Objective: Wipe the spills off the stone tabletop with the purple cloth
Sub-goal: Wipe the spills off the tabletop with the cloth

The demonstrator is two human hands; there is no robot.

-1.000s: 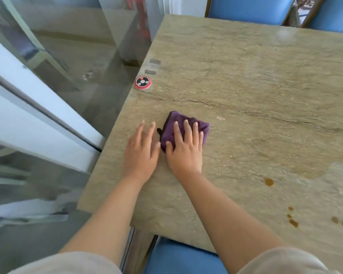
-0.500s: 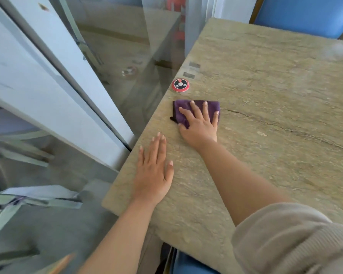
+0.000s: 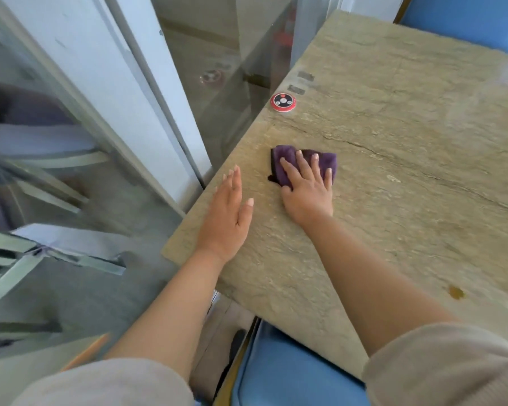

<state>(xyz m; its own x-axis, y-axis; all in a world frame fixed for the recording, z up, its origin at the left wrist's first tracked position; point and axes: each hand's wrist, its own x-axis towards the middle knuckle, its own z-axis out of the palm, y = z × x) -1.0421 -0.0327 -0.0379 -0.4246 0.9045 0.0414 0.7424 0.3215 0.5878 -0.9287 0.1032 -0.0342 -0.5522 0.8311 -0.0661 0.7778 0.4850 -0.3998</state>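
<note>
A folded purple cloth (image 3: 285,161) lies on the beige stone tabletop (image 3: 408,171), near its left edge. My right hand (image 3: 308,189) presses flat on the cloth, fingers spread over it. My left hand (image 3: 228,215) rests flat on the stone to the left, at the table's edge, holding nothing. One brown spill (image 3: 455,292) shows on the stone at the lower right, well away from the cloth.
A round red and black call button (image 3: 283,101) sits on the table's left edge beyond the cloth. A glass wall runs along the left side. Blue chair seats stand at the near edge (image 3: 291,373) and the far right corner (image 3: 467,19).
The right hand has slid the cloth back toward me, away from the call button. The left hand stays flat near the table's edge. The view has shifted, bringing one brown spill into sight.
</note>
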